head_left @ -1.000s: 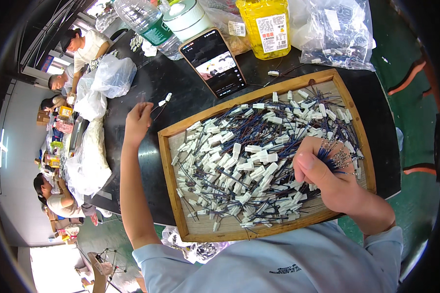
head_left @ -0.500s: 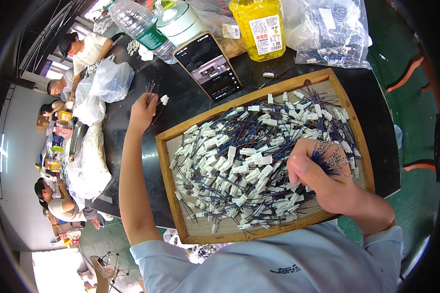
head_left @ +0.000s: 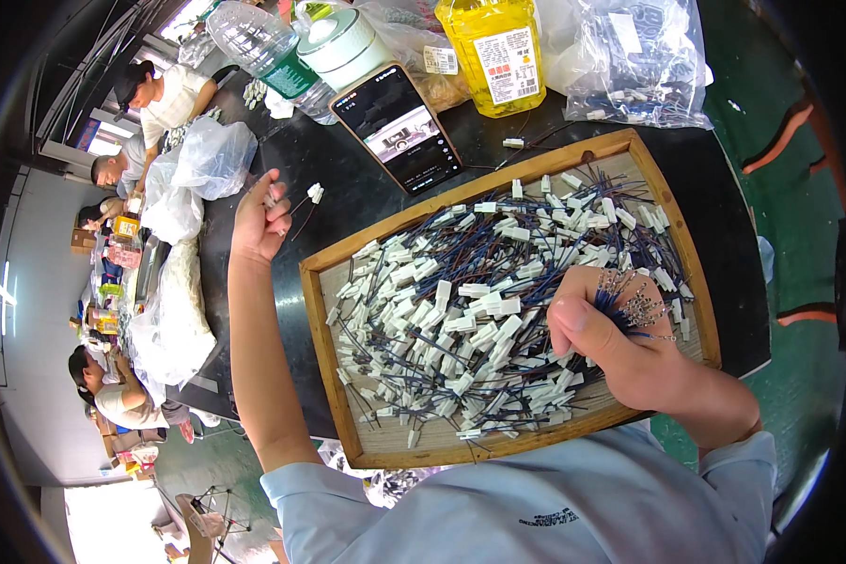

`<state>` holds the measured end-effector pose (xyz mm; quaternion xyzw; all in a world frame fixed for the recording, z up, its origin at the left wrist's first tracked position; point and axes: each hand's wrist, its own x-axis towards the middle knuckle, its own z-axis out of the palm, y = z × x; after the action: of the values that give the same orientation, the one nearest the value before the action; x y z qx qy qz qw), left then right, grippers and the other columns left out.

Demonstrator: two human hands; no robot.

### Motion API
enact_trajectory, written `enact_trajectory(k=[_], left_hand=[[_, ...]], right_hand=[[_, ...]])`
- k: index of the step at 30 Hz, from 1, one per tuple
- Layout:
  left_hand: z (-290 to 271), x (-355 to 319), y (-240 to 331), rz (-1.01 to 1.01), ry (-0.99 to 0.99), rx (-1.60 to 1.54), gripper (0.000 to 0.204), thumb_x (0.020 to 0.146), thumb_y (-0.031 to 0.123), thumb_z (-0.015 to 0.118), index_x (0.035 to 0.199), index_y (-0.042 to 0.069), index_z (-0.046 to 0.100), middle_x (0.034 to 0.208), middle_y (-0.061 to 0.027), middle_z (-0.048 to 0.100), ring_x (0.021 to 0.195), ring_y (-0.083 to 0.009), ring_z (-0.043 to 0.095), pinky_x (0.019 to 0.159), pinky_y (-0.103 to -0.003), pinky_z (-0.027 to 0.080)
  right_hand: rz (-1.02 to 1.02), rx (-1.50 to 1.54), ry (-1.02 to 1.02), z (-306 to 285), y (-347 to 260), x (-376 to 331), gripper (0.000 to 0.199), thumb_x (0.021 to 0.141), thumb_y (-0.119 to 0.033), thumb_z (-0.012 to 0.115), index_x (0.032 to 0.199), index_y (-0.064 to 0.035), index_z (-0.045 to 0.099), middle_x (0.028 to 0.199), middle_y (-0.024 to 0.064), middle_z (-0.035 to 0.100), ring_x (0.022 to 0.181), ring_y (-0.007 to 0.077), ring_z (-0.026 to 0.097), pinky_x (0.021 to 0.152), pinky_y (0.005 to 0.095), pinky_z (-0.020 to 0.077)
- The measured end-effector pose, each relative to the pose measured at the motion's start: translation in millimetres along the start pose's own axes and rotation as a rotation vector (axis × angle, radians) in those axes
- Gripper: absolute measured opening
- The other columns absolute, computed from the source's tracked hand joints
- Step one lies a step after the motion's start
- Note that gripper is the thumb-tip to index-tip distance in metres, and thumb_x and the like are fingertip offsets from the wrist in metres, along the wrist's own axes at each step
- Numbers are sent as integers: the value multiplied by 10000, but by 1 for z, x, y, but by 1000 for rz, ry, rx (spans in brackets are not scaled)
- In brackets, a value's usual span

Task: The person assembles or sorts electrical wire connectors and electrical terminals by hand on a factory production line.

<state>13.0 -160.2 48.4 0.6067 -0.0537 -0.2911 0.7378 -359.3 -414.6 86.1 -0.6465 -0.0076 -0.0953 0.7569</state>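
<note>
My right hand (head_left: 620, 343) is closed round a bundle of blue wires (head_left: 637, 303), whose small metal-tipped ends fan out above the fist. It is over the right part of a wooden-framed tray (head_left: 315, 376) heaped with white plastic connectors (head_left: 461, 324) on dark blue and brown wires. My left hand (head_left: 261, 218) is beyond the tray's left corner, over the black table, palm turned up and fingers curled. Small white connector pieces show between those fingers; how many cannot be made out. Just right of it lies a single wired connector (head_left: 315, 194).
Behind the tray stand a phone (head_left: 399, 132) with a lit screen, a clear bottle (head_left: 282, 61), a pale green lidded container (head_left: 343, 47) and a yellow jar (head_left: 493, 56). Plastic bags (head_left: 639, 66) lie at the back right and left. Several people sit along the left.
My left hand has rolled over, turning its palm up, and shifted slightly left. Wire ends that stuck up from it no longer show. My right hand has barely moved.
</note>
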Motion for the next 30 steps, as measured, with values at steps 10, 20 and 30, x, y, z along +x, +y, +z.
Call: enact_trajectory(k=[10,20,30], left_hand=[[29,-3,-25,136,114,1160,234,898,263,583,939,35,553,651,20,499,498,-46,410,435,-226,321],[24,-15,-29,481,-105,1705,214,898,220,562,1008,62,469,761,-106,607,626,-299,584,578,-344,442],[-39,-44,-18,771,32,1864,191,919,235,512,1053,100,494,849,-140,635,733,-365,610,600,-437,478]], right_hand=[[0,33,22,-1,1,-1,239,939,-145,502,773,16,561,683,27,545,619,66,474,567,236,384],[11,19,9,0,-1,-1,249,941,-151,501,762,14,553,682,24,528,631,61,465,570,232,376],[11,60,16,2,-1,-3,239,942,-138,497,766,15,550,690,22,533,646,62,469,585,230,381]])
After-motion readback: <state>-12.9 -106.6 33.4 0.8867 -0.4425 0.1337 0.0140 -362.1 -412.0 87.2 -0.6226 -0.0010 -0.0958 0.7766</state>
